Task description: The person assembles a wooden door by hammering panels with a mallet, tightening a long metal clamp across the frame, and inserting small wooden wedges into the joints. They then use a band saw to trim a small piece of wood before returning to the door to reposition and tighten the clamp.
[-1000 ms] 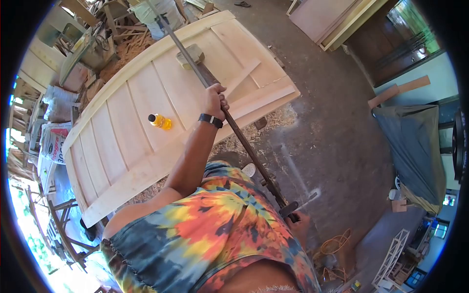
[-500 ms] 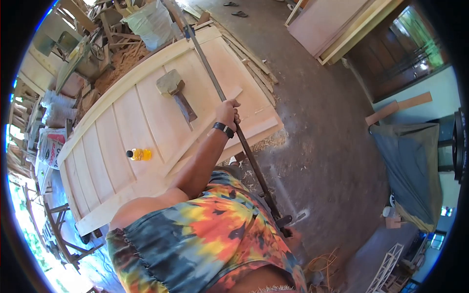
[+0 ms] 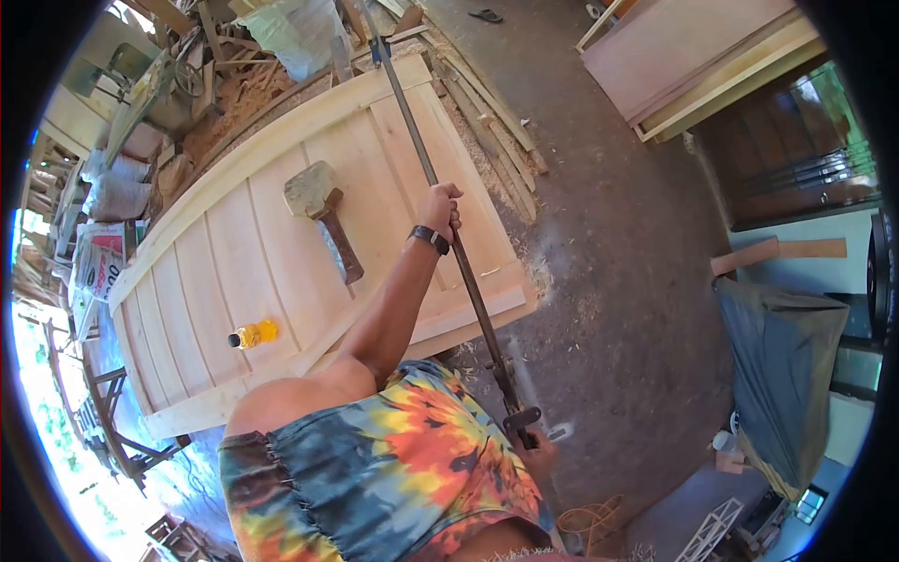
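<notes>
My left hand (image 3: pixel 438 210), with a dark watch on its wrist, is wrapped around the middle of a long metal bar clamp (image 3: pixel 475 298). The clamp slants over the right end of a pale wooden panelled door (image 3: pixel 225 245). At the clamp's lower end, beside its screw, my right hand (image 3: pixel 537 453) is closed, partly hidden by the clamp and my shirt. A block-headed mallet (image 3: pixel 314 192) lies on the door to the left of my left hand. Further left, a small bottle of yellow liquid (image 3: pixel 257 333) rests on its side.
Long wood strips (image 3: pixel 487 131) lie on the floor beyond the door. Sawdust, scraps and a pale sack (image 3: pixel 292 37) are at the back left. Leaning boards (image 3: pixel 693 56) stand at the upper right, and a draped dark cloth (image 3: pixel 782 365) is at the right.
The clamp's lower end and my right hand appear higher and slightly left in view. The camera view has shifted, and both hands keep hold of the clamp.
</notes>
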Demonstrator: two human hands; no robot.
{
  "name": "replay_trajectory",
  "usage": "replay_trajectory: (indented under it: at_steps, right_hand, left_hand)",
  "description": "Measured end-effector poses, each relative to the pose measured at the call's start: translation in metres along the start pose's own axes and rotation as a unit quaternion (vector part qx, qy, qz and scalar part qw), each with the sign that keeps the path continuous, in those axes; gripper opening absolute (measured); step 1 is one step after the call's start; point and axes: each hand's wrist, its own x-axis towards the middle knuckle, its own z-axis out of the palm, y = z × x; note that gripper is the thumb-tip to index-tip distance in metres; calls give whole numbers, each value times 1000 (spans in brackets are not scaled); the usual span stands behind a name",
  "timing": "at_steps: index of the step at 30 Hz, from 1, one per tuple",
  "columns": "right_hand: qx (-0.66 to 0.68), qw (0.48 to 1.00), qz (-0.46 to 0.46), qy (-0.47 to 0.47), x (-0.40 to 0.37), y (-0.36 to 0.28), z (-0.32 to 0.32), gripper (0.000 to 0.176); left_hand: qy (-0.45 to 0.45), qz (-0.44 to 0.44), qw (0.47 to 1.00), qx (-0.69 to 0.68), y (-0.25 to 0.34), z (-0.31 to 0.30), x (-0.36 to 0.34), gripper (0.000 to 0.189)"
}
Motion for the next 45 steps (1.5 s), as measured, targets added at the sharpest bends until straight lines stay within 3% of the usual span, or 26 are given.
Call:
replay_trajectory:
  at_steps: [9, 34, 45]
  right_hand:
    - [9, 1000, -4, 17, 56, -3, 21, 27]
    - [14, 999, 7, 41, 74, 27, 17, 20]
    - [-32, 999, -9, 14, 71, 44, 29, 21]
  left_hand:
    - [25, -9, 1000, -4, -1, 3, 55, 23]
    - [28, -57, 997, -40, -36, 2, 68, 27]
    - [38, -32, 998, -27, -43, -14, 74, 25]
